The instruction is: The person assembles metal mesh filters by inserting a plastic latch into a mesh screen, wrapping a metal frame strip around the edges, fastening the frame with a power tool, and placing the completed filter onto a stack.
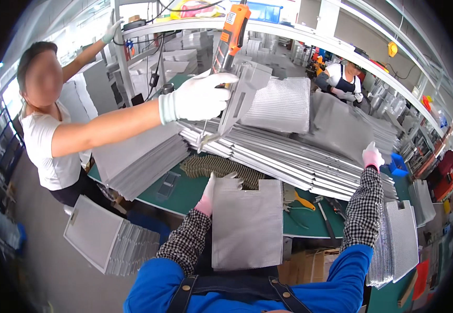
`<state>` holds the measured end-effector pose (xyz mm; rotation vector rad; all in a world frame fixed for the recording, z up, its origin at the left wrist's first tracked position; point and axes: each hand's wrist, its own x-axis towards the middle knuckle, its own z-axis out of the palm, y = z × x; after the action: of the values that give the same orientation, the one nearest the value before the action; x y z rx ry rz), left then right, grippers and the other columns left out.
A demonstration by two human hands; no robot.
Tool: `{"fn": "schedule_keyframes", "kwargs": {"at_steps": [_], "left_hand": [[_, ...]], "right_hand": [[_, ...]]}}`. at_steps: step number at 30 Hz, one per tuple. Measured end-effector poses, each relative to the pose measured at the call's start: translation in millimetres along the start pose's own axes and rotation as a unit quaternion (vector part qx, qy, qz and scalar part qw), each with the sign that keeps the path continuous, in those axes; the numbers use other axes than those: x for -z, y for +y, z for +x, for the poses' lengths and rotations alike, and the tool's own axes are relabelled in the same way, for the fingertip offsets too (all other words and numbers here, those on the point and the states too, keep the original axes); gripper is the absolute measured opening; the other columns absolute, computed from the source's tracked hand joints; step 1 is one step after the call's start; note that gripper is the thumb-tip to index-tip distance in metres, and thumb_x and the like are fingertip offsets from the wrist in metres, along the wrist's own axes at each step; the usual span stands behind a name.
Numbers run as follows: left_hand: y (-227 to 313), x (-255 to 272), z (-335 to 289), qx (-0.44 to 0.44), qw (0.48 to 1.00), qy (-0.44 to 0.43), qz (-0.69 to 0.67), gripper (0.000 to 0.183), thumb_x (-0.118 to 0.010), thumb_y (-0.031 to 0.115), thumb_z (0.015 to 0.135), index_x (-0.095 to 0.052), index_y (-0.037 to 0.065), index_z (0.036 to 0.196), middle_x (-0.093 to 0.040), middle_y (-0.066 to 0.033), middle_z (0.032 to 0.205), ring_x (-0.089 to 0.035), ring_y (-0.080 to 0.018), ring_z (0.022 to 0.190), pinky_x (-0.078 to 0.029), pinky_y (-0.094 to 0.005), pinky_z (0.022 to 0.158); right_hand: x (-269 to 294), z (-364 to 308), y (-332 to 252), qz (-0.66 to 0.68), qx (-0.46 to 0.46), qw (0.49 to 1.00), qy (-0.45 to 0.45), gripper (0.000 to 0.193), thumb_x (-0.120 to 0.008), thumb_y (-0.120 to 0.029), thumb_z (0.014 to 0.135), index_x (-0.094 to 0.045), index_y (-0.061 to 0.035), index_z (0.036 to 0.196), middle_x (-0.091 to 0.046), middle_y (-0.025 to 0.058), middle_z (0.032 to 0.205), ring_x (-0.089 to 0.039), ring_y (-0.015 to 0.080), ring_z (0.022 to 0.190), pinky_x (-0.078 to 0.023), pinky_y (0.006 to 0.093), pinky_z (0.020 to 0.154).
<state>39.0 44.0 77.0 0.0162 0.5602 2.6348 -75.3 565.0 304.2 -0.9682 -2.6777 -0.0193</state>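
Panel [247,224]: grey, notched, upright at the near edge of the table [186,198].
Left hand [208,195]: gloved, holding the panel by its upper left edge.
Right hand [372,156]: gloved, at the right end of the stack [273,156]; grip cannot be told.
Step, apparently: steadying the panel while reaching across.
Next move: seems to call for a firm right-hand grip.

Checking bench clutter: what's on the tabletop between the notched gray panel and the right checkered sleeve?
Head view: a yellow-handled tool, green-handled pliers and a slim black-handled tool, among others, lie on the green tabletop.
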Motion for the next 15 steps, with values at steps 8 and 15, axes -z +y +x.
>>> {"fn": "schedule_keyframes", "kwargs": {"at_steps": [8, 15], "left_hand": [[9.1, 5.5, 0.0, -0.007, 1.000, -0.021, 0.021, 0.085, -0.016, 0.069, 0.099, -0.031, 0.004, 0.152, -0.044, -0.0224, 0.147, -0.049, -0.0347, 0.128, -0.039, -0.0508, 0.112], [12.3, 32.4, 6.5, 0.012, 0.998, -0.067, -0.010, 0.092, -0.015, 0.076, 0.094, -0.029, 0.006, 0.154, -0.046, -0.0222, 0.145, -0.049, -0.0368, 0.128, -0.039, -0.0537, 0.110]], "right_hand": [[-7.5, -1.3, -11.1, 0.021, 0.029, 0.995, 0.095, 0.036, -0.059, -0.031, 0.090, -0.062, -0.0087, 0.118, -0.068, 0.0193, 0.116, -0.067, 0.0374, 0.108, -0.055, 0.0472, 0.087], [-69.0, 78.7, 42.4, 0.247, 0.041, 0.968, -0.007, 0.064, -0.081, -0.040, 0.070, -0.065, 0.0014, 0.116, -0.067, 0.0234, 0.119, -0.063, 0.0370, 0.114, -0.049, 0.0443, 0.097]]}}
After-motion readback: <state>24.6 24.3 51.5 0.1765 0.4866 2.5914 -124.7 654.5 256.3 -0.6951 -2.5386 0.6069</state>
